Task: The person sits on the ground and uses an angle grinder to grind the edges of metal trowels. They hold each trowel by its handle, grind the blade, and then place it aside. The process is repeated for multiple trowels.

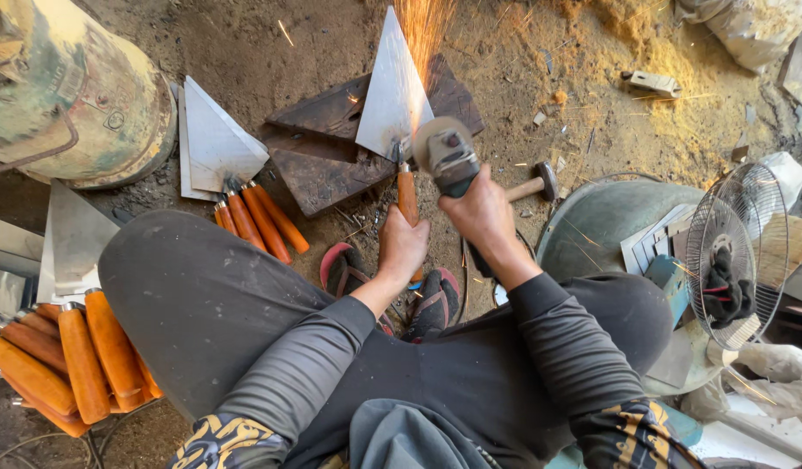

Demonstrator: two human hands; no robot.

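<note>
A trowel (394, 91) is laid on a board (331, 143) at centre, with a grinder (446, 155) at its base. A hammer (536, 183) is found right of the grinder, a fan (735, 254) further right. More trowels (231, 169) are stacked left of the board, others (71, 347) nearer left, behind them a drum (71, 87).

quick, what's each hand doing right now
Left hand: closed on the trowel's orange handle.
Right hand: closed on the angle grinder.

Head cam, steep down, close over lap.
</note>
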